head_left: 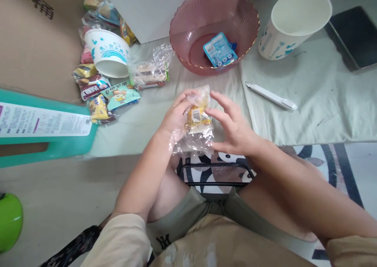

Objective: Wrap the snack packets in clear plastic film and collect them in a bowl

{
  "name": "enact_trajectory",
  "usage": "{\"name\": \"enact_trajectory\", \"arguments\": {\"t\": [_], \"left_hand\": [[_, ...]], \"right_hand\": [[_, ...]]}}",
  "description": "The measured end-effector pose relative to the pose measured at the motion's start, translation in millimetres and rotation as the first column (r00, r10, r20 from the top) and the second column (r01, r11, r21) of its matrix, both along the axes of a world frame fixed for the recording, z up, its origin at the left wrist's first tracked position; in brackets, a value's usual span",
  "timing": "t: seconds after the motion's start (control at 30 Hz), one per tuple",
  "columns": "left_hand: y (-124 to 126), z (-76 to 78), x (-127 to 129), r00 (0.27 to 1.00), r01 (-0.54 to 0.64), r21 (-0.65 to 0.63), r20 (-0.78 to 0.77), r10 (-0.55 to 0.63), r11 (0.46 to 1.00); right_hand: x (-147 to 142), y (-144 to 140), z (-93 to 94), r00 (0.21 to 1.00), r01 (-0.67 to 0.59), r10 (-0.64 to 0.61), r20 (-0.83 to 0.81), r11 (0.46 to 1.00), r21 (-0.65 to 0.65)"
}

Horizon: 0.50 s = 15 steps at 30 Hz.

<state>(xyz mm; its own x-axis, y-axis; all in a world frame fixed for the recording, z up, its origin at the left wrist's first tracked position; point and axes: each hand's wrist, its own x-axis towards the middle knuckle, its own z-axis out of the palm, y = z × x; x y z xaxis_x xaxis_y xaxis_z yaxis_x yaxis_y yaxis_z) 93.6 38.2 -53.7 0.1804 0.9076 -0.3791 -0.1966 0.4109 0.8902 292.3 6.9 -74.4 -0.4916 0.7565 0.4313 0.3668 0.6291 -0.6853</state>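
Yellow-labelled packet sits between the two hands, held from the left and flanked by a wide right grip

At the far left, a brown cardboard box stands behind a teal plastic piece with a printed white label. Next comes a heap of small colourful wrapped snacks, with a tilted white paper cup with blue print among them and a clear-wrapped pale oblong pack just beside it.

The person's left grip is closed on the left side of a crinkled clear plastic packet with a yellow label. The packet is by the front edge of the pale cloth-covered worktop; whether it rests there or is lifted I cannot tell. Its long axis runs away from the body, the far end leaning slightly right.

Beyond it stands a pink fluted bowl with a gilt rim, holding a light-blue sachet. The right grip is spread wide, so the packet lies directly to its left, fingertips at the near side; firm contact is unclear. The left hand is the closer one.

Farther right lie a slim white cutter, a tall white paper tub and a dark flat device
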Motion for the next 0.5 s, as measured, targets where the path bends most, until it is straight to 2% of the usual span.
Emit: {"name": "enact_trajectory", "arguments": {"t": [0.17, 0.27, 0.5], "left_hand": [[-10.3, 0.3, 17.0, 0.998, 0.063, 0.041, -0.025, -0.062, 0.997], [-12.7, -1.3, 20.7, 0.993, 0.085, 0.117, -0.094, -0.074, 0.989], [-7.5, -14.7, 18.6, 0.970, 0.188, 0.237, -0.197, -0.142, 0.953]], "right_hand": [[-4.3, 2.4, 0.2, 0.998, -0.036, 0.033, 0.050, 0.998, 0.055], [-6.0, 3.9, 3.3, 0.999, -0.032, 0.034, -0.028, 0.996, 0.088], [-8.6, 4.4, 14.1, 0.977, 0.063, -0.075, -0.200, 0.996, -0.069]]}}
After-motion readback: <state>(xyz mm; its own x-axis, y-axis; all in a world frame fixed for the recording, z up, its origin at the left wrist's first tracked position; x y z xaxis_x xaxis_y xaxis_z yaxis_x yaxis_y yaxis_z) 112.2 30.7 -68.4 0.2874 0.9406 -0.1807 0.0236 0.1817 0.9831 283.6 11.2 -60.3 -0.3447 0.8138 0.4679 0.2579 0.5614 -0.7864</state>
